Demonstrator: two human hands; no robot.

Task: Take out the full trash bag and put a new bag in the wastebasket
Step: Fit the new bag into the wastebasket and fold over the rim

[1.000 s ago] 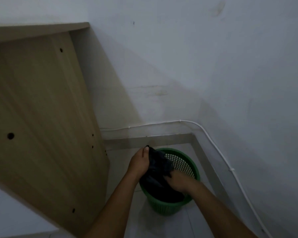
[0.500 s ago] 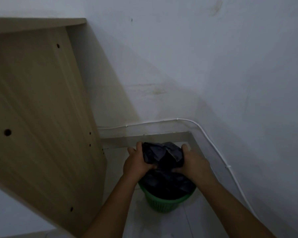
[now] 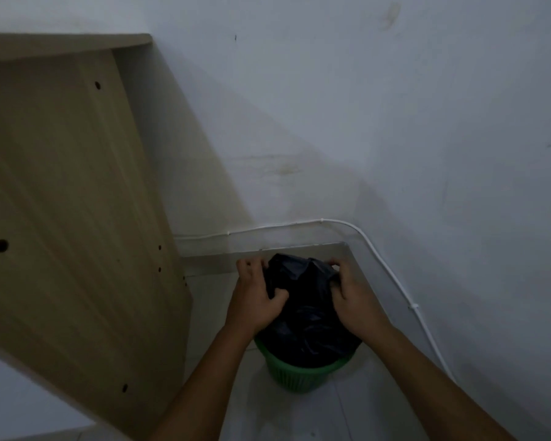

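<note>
both hands (image 3: 303, 297) on black bag (image 3: 303, 316)

2 bare forearms, left hand (image 3: 255, 297), right hand (image 3: 357, 300), no sleeves in view (short nails, barely discernible)

No legible text, label, brand, number or sign appears on anything I can see. The light is dim, so fine print on the bag (image 3: 306, 310) I am gripping may simply not resolve.
</note>
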